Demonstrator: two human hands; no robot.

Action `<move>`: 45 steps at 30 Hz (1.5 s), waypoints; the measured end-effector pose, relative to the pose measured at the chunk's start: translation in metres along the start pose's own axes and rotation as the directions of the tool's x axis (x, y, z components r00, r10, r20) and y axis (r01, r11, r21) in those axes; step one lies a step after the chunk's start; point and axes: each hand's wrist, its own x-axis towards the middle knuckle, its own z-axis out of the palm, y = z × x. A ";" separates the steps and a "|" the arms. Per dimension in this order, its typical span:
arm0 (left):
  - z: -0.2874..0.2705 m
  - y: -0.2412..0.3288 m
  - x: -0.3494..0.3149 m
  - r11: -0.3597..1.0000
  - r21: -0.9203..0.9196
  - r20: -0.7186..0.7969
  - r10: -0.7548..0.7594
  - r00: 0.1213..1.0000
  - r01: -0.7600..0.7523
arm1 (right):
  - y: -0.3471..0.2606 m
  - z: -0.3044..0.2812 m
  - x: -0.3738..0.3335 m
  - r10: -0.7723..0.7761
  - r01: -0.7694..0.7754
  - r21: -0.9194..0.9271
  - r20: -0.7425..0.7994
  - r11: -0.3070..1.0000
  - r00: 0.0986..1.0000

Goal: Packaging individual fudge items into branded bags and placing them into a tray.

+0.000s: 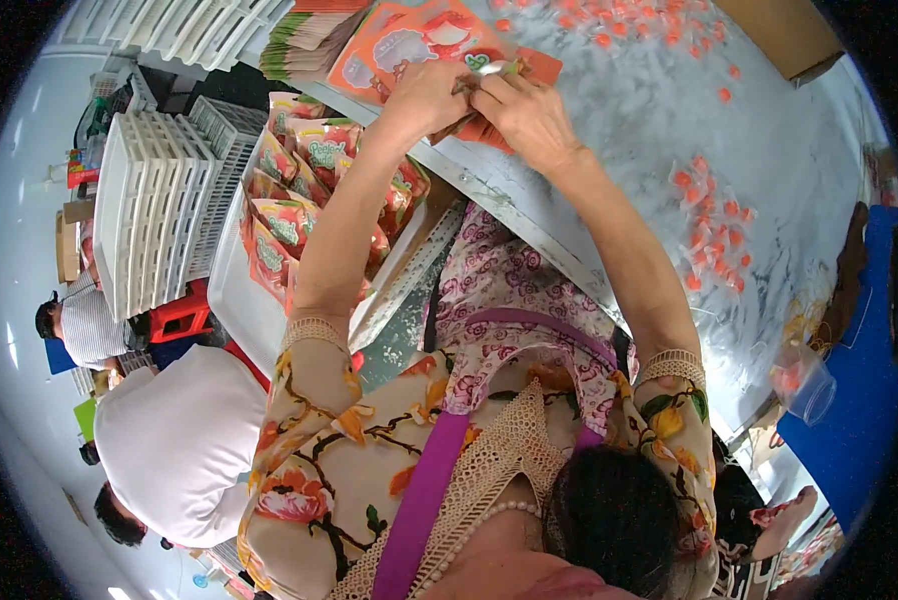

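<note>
Both of my hands meet over the near edge of the table, pinching the top of an orange pouch point(484, 131). My left hand point(431, 98) grips its left side, fingers curled in. On the other side, my right hand point(527, 118) is closed with the thumb and fingertips near a shiny silvery edge. My fingers cover much of the pouch, so I cannot tell how full it is. Flat printed pouches point(399, 45) with pink-and-orange fronts lie just beyond my left hand, beside a stack of pouches point(309, 40).
Small wrapped orange sweets point(709, 235) are scattered over the marbled table point(609, 130). A white crate point(237, 305) of filled pouches point(299, 215) stands to my left, near stacked white crates point(149, 210). A cardboard box point(784, 35) and clear plastic cup point(809, 388) are rightward. A person in white point(174, 440) is nearby.
</note>
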 end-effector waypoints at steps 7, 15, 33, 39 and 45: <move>-0.009 0.015 0.000 0.910 0.322 -0.575 0.408 0.709 -0.262 | -0.016 -0.025 0.005 0.091 -0.091 -0.057 -0.015 0.994 0.996; 0.004 0.072 -0.022 0.680 0.542 -0.450 0.731 0.513 -0.493 | -0.015 -0.073 0.006 0.399 -0.348 -0.233 0.229 0.908 0.888; 0.006 0.126 0.003 0.857 0.159 -0.453 0.504 0.736 -0.490 | -0.008 -0.184 -0.136 0.368 -0.368 -0.039 -0.006 0.929 0.930; 0.030 0.149 0.007 0.858 0.112 -0.377 0.504 0.777 -0.501 | 0.046 -0.166 -0.176 0.556 -0.476 -0.332 0.214 0.815 0.803; 0.038 0.151 0.002 0.872 0.050 -0.331 0.474 0.816 -0.486 | 0.037 -0.176 -0.188 0.627 -0.531 -0.338 0.478 0.777 0.615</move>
